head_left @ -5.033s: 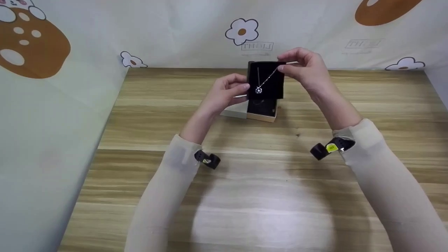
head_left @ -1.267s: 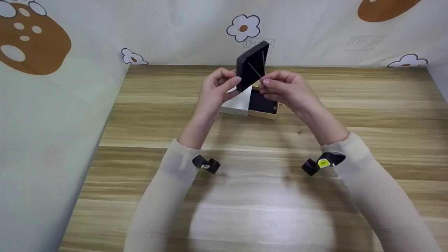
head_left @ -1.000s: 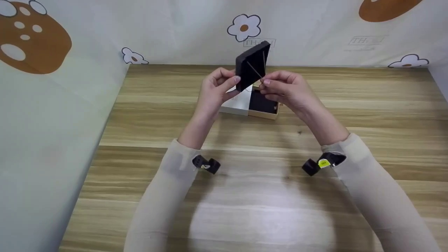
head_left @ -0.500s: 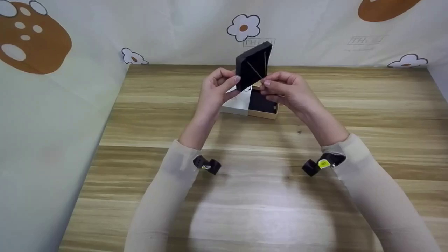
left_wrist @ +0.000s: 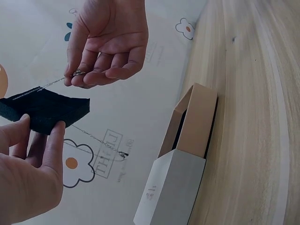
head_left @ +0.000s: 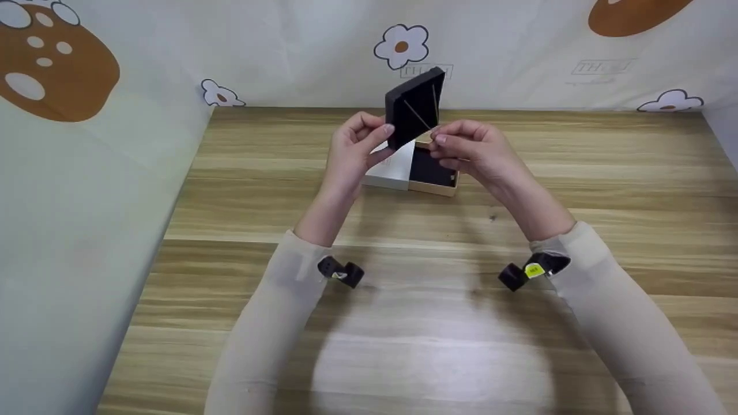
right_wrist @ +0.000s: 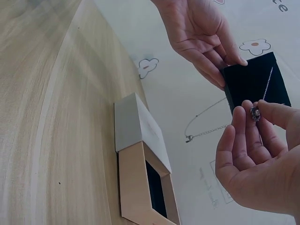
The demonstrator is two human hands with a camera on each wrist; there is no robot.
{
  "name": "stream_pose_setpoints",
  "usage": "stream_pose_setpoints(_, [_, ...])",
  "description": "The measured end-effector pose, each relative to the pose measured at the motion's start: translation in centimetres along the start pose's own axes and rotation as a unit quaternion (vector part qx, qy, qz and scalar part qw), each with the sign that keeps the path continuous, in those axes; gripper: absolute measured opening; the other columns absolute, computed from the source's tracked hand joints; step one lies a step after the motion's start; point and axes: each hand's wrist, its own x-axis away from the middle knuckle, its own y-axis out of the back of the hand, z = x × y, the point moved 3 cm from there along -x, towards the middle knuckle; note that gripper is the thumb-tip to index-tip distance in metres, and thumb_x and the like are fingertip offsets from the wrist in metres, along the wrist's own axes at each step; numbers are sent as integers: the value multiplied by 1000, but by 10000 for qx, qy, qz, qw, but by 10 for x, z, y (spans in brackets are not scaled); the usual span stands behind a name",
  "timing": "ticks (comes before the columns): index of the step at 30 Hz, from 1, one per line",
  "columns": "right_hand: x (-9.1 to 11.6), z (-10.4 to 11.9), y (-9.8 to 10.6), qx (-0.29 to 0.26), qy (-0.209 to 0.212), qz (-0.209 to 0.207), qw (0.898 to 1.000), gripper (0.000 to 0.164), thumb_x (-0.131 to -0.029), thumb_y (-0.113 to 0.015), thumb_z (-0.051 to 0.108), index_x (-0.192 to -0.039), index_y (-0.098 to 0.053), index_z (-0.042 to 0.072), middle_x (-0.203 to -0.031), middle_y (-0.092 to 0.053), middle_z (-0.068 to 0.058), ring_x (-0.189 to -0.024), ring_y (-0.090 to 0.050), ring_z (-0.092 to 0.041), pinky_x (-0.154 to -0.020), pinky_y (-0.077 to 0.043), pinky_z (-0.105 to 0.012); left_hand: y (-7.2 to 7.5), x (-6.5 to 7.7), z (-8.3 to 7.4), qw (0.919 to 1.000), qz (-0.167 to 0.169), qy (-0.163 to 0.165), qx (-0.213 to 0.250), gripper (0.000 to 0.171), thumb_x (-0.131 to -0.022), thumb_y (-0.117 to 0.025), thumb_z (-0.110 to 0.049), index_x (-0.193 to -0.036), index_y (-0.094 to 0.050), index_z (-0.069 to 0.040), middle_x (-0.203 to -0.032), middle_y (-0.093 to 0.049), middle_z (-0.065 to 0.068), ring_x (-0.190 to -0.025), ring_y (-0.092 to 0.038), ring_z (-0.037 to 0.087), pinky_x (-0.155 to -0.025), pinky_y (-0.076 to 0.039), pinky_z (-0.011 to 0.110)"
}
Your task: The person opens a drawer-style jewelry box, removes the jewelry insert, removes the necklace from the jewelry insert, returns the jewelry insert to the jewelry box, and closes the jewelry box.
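My left hand point(head_left: 354, 153) grips a black jewelry-box pad point(head_left: 412, 109) by its left edge, raised and tilted above the table. A thin silver necklace point(head_left: 418, 115) runs in two strands across the pad's face. At its lower right, my right hand point(head_left: 481, 150) pinches the necklace's pendant point(right_wrist: 255, 113) between thumb and fingers; the right wrist view shows it best. Behind the pad, the rest of the chain hangs in a loose loop, its clasp point(left_wrist: 123, 155) dangling in the left wrist view. Below the hands lies a slide-out box, with a white sleeve point(head_left: 395, 176) and a peach drawer point(head_left: 432, 188).
The drawer is partly pulled out to the right and shows a black inside. The box rests on a wood-grain table point(head_left: 259, 202). A pale wall cloth point(head_left: 311, 57) with printed flowers stands close behind.
Since five seconds ago, the pad has turned from facing me to a sideways tilt and risen. My right hand went from its upper corner to the pendant. Over the last second, hardly anything moved.
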Motion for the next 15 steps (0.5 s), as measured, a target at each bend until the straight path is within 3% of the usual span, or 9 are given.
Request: stream_pose_setpoints(15, [2, -1, 1, 138, -23, -28, 9999, 11, -95, -65, 6, -89, -71, 13, -86, -74, 1, -80, -71, -11, -73, -59, -21, 1, 0, 0, 10000, -46, 16, 50, 18, -94, -62, 4, -82, -59, -9, -91, -68, 3, -90, -67, 17, -80, -63, 33])
